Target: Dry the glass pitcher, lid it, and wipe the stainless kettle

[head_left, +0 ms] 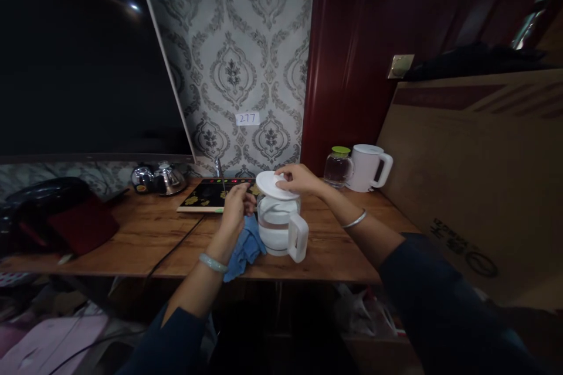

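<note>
"What's nearest, from where you stand?"
"The dark blue sleeves (422, 287), cut off low down, reaching toward either side of the jug (277, 237). A pale bangle (213, 262) circles the left wrist, a thin silver bracelet (354, 219) the right."
"And the hands?"
"The left hand (235, 209) is half-open just left of the jug, fingers loosely bent, a little blurred. The right hand (299, 179) pinches the white lid (269, 186) by its top, over the jug's mouth. I can't tell whether the lid meets the rim."
"How close is that jug to the edge?"
"Near it. The front edge of the table (343, 255) runs just this side of the jug, and the blue cloth (246, 249) to its left reaches that edge. Underneath, it's too dark to make much out."
"Room around it?"
"Wood runs from the jug's right to the cardboard box (479, 170), which is cut off. Behind the jug, to the left, is a black cooktop (202, 193), partly covered by the left hand."
"Farther back?"
"Behind the jug, to the right, a green-lidded jar (336, 170) and a white pitcher (365, 168). Beyond the jug, patterned wallpaper (233, 29); far left of it, a cut-off black screen (83, 58)."
</note>
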Available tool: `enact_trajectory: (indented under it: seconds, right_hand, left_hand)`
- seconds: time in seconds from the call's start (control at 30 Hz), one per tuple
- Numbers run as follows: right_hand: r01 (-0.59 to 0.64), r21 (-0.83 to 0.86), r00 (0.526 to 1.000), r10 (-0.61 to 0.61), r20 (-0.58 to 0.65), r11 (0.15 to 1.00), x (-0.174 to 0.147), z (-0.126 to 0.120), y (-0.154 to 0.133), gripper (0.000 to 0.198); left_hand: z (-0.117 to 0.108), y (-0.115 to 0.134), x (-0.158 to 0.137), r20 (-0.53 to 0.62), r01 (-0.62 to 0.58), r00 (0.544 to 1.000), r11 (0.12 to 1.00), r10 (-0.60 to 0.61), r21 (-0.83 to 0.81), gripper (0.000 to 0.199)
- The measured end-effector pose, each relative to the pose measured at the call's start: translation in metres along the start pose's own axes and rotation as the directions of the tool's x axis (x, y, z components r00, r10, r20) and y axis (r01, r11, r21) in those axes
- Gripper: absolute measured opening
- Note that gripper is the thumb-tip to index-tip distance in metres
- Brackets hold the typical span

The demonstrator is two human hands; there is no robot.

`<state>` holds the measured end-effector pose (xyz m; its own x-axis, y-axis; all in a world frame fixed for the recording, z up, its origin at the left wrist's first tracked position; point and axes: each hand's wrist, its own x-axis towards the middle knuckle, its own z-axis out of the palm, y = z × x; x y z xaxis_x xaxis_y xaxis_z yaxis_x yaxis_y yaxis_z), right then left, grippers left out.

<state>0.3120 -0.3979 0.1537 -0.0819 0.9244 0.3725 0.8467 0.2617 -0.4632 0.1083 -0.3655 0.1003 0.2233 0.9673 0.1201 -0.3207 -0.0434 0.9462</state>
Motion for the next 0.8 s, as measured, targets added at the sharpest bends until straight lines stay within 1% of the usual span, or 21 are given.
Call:
enact_trajectory:
  seconds: [0.07, 0.13, 0.23, 0.37, 0.47, 0.53, 0.67, 0.8]
  right_hand:
    - [0.003, -0.047, 1.0, -0.001, 0.024, 0.999, 0.001, 0.006, 0.0, 0.041]
    - [0.015, -0.086, 0.998, -0.01, 0.062, 0.996, 0.002, 0.012, -0.001, 0.043]
    - [0.038, -0.131, 0.993, -0.023, 0.115, 0.991, 0.002, 0.018, 0.0, 0.043]
    - [0.089, -0.181, 0.985, -0.06, 0.164, 0.98, 0.001, 0.021, 0.007, 0.044]
    - [0.123, -0.19, 0.98, -0.088, 0.18, 0.974, -0.001, 0.023, 0.011, 0.043]
    - [0.12, -0.183, 0.979, -0.087, 0.182, 0.976, -0.003, 0.024, 0.012, 0.043]
    - [0.107, -0.175, 0.979, -0.074, 0.188, 0.979, -0.004, 0.026, 0.01, 0.044]
    - [0.123, -0.165, 0.979, -0.092, 0.183, 0.979, -0.005, 0.026, 0.011, 0.043]
  left_hand:
    - [-0.006, -0.002, 0.003, -0.066, -0.091, 0.994, 0.996, 0.092, 0.022, 0.031]
    - [-0.008, -0.005, 0.006, -0.087, -0.128, 0.987, 0.989, 0.133, 0.07, 0.032]
    - [-0.008, -0.015, 0.014, -0.09, -0.182, 0.976, 0.969, 0.199, 0.167, 0.028]
    - [-0.008, -0.032, 0.025, -0.055, -0.26, 0.957, 0.929, 0.283, 0.262, 0.025]
    - [-0.008, -0.043, 0.03, -0.007, -0.28, 0.956, 0.918, 0.293, 0.28, 0.029]
    - [-0.007, -0.048, 0.032, 0.035, -0.279, 0.959, 0.92, 0.28, 0.275, 0.031]
    - [-0.005, -0.053, 0.035, 0.106, -0.271, 0.962, 0.921, 0.251, 0.28, 0.033]
    - [-0.004, -0.056, 0.036, 0.151, -0.274, 0.96, 0.906, 0.236, 0.323, 0.036]
